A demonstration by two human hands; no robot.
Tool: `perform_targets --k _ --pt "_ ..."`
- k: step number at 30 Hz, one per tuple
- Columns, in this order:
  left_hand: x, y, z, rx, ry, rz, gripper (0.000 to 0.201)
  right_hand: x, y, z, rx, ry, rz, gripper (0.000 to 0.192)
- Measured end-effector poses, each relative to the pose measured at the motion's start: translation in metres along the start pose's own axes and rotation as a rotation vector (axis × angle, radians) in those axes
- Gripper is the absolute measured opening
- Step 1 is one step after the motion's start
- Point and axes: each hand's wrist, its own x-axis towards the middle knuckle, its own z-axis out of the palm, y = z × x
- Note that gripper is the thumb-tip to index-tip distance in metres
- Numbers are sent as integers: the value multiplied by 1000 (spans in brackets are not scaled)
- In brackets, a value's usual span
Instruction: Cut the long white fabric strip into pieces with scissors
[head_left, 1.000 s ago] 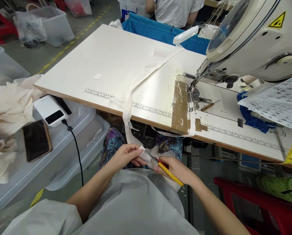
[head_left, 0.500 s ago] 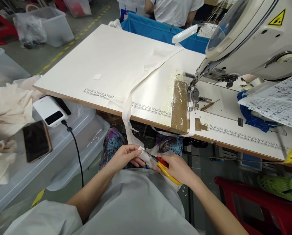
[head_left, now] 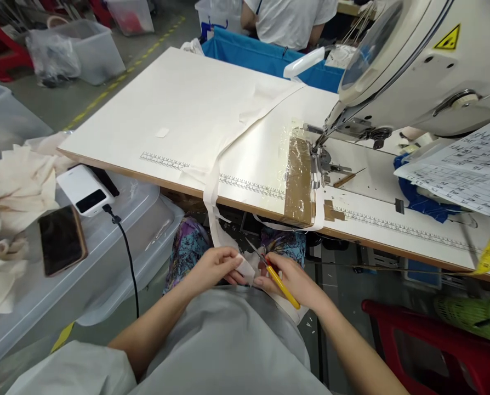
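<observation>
My left hand (head_left: 212, 267) pinches the end of a white fabric strip (head_left: 212, 186) just below the table edge, over my lap. The strip runs up over the edge and diagonally across the white sewing table (head_left: 179, 104). My right hand (head_left: 296, 280) grips yellow-handled thread snips (head_left: 274, 277), their blades pointing up and left, tips just right of the pinched fabric end (head_left: 245, 267). A grey cloth (head_left: 228, 345) covers my lap.
A sewing machine (head_left: 413, 71) stands at the right with a paper sheet (head_left: 462, 170) hung on it. Left of me, plastic bins (head_left: 105, 241) carry a phone (head_left: 61, 240), a white power bank (head_left: 84, 190) with cable, and cream cloth (head_left: 10, 192). Another person sits beyond a blue bin (head_left: 265, 55).
The snips' blades have lifted off the fabric end and swung upward. My left hand has shifted slightly down, still pinching the strip.
</observation>
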Motion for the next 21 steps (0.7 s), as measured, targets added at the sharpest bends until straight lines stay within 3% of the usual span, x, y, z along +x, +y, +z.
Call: perform_targets --k 3,6,8,10,12,14,17,21 --pt "4 12 14 98 -128 -3 39 2 -2 9 238 82 -59 27" --pt "15 58 10 560 -114 166 24 -2 2 17 209 269 -85 24" --pt "31 104 -3 967 104 380 18 -13 6 19 176 348 -102 24" --pt "57 152 -21 1201 376 516 19 -28 8 21 170 396 -85 26" --pt "89 192 -37 1336 623 544 27 -45 9 22 187 424 -41 28" --pt "119 218 -49 1311 715 445 32 -63 13 21 232 467 24 29" --pt "145 233 -57 1227 702 398 26 -91 31 15 322 582 155 36" --pt "124 219 -60 1036 593 437 22 -142 76 1 395 823 355 50"
